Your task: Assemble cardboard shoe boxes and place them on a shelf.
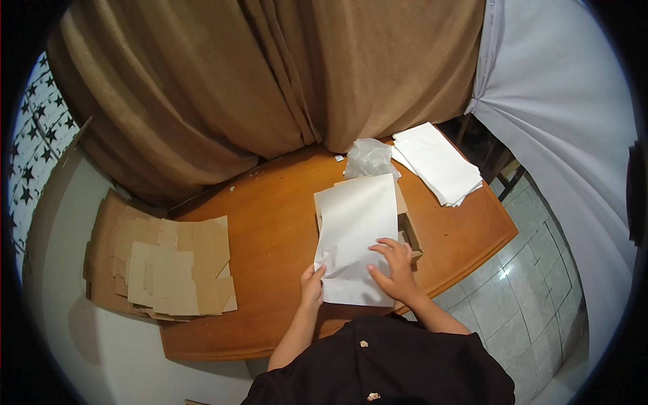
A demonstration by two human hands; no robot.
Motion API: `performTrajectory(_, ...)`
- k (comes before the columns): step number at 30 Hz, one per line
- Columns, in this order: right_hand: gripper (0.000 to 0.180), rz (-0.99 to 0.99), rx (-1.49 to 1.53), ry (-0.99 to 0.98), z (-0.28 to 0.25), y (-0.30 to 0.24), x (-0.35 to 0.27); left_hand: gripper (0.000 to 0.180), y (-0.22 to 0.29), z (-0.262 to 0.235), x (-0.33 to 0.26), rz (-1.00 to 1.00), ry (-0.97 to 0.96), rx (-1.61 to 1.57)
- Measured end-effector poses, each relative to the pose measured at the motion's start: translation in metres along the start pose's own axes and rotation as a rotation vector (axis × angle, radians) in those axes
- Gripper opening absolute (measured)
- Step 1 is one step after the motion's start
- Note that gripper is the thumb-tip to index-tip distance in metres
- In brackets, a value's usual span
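- The white sheet (pixel 356 229) lies on the brown desk (pixel 270 229), close to the near edge, right in front of the person.
- The left hand (pixel 312 283) pinches the sheet's lower left corner — that corner is curled up and a bit crumpled.
- The right hand (pixel 397 266) lies flat on the sheet near its lower right side, fingers spread, pressing down and gripping nothing.
- Under the sheet, at about 3 o'clock from it, an edge of a small brown cardboard box (pixel 409 233) peeks out. How much of the box the sheet covers I cannot tell.
- My guess is that the work on this sheet has just begun — only one corner is lifted and the rest is still flat, with no clear fold.
- A stack of white sheets (pixel 439 162) waits at about 1 o'clock, well apart from the hands, so a lot looks left to do.
- A crumpled clear plastic bag (pixel 368 158) sits at 12 o'clock, just past the sheet's far edge.
- Flat cardboard pieces (pixel 169 266) lie piled at 9 o'clock, partly hanging off the desk's left side.
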State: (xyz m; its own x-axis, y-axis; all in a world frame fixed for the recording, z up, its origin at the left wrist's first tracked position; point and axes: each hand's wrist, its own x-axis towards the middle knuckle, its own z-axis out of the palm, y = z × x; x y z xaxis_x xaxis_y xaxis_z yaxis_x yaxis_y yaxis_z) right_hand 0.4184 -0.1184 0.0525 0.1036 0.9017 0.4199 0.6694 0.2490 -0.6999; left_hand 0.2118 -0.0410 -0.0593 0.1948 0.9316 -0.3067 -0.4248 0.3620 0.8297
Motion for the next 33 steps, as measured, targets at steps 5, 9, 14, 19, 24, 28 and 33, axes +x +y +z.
performTrajectory(5, 0.038, 0.186, -0.044, 0.01, 0.004, 0.035, -0.024, 0.056, -0.01, 0.015, -0.003, 0.107, 0.118, 0.153)
performTrajectory(9, 0.052, 0.319, -0.072, 0.073, 0.006, 0.043, -0.034, 0.066, -0.015, 0.031, 0.002, 0.154, 0.056, 0.235)
performTrajectory(14, 0.065, 0.589, -0.367, 0.221, 0.005, 0.064, -0.043, 0.077, 0.0, 0.052, -0.012, 0.351, -0.009, 0.776)
performTrajectory(19, 0.062, 0.9, -0.06, -0.06, -0.009, 0.082, -0.063, 0.054, 0.035, 0.053, -0.012, 0.599, -0.062, 1.499)
performTrajectory(24, 0.054, 0.721, 0.126, 0.094, -0.001, 0.089, -0.074, 0.047, 0.046, 0.074, 0.024, 0.651, -0.715, 1.587)
performTrajectory(28, 0.051, 0.656, -0.045, 0.063, -0.011, 0.071, -0.053, 0.053, 0.015, 0.078, 0.063, 0.574, -1.049, 1.844)
performTrajectory(33, 0.049, 0.696, -0.048, 0.0, -0.019, 0.069, -0.049, 0.056, -0.012, 0.073, 0.096, 0.512, -1.175, 1.941)
